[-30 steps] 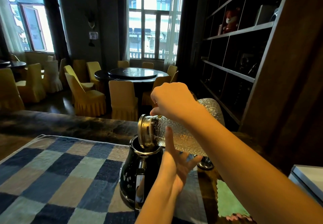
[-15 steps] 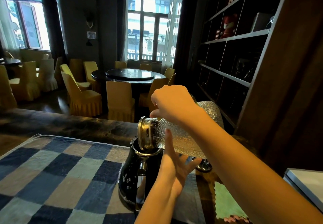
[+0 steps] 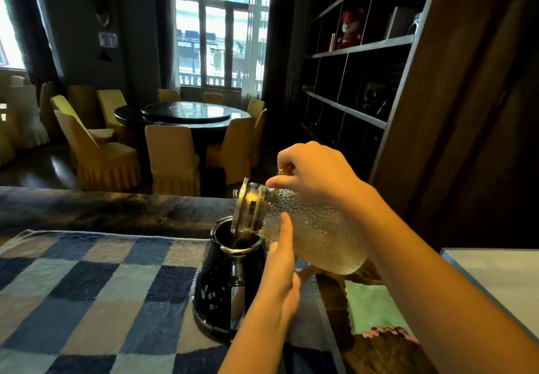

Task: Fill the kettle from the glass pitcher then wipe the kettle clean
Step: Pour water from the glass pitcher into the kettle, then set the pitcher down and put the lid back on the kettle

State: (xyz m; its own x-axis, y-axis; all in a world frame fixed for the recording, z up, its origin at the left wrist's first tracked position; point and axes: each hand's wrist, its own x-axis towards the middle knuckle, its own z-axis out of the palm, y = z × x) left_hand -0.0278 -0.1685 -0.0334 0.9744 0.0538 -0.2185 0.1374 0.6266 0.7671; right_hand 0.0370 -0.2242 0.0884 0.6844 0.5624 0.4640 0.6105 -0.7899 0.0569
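The textured glass pitcher (image 3: 309, 236) now tips more steeply, metal mouth over the black kettle (image 3: 221, 283). Right hand (image 3: 318, 175) fingers stay closed on its handle; left hand (image 3: 281, 268) fingers still press its underside.

Two bare forearms, no sleeves; left hand (image 3: 281, 268), right hand (image 3: 316, 173), ringless fingers (image 3: 284, 227)

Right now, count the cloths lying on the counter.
2. The blue checkered towel is spread under the kettle; the small green cloth lies to its right, below the tilted glass pitcher. The arms may hide others.
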